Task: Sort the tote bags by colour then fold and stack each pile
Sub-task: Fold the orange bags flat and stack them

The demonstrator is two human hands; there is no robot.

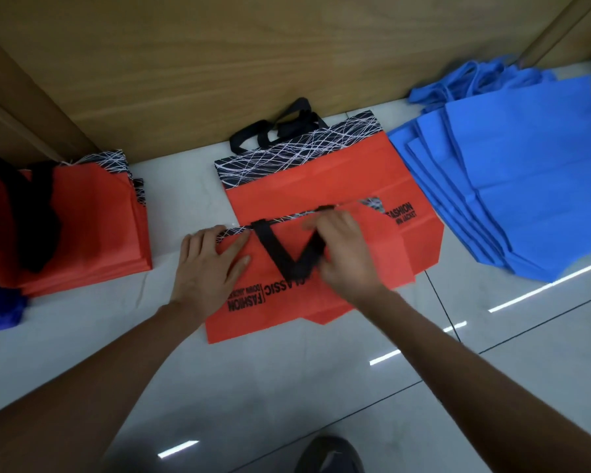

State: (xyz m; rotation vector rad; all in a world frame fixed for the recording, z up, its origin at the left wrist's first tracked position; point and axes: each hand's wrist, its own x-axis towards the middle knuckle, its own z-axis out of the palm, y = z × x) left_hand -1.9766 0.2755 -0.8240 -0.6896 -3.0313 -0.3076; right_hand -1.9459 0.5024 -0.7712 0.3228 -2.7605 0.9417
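Note:
An orange tote bag (pixel 280 315) with black lettering lies on the floor in front of me, its top edge turned toward the wall. My left hand (pixel 207 264) presses flat on its upper left corner. My right hand (pixel 345 254) pinches the bag's black handle (pixel 280 254), which lies in a V across the bag. Under and behind it lies another orange bag (pixel 321 179) with a black-and-white scribble band and black handles. A pile of folded orange bags (pixel 93 220) sits at the left. Several blue bags (pixel 526 186) are fanned out at the right.
A wooden panel wall (pixel 253 63) runs along the back, right behind the bags. The floor is glossy pale tile (pixel 287 404) with light reflections. A dark blue bundle (pixel 0 312) shows at the far left edge. A dark shoe tip (pixel 331 455) is at the bottom.

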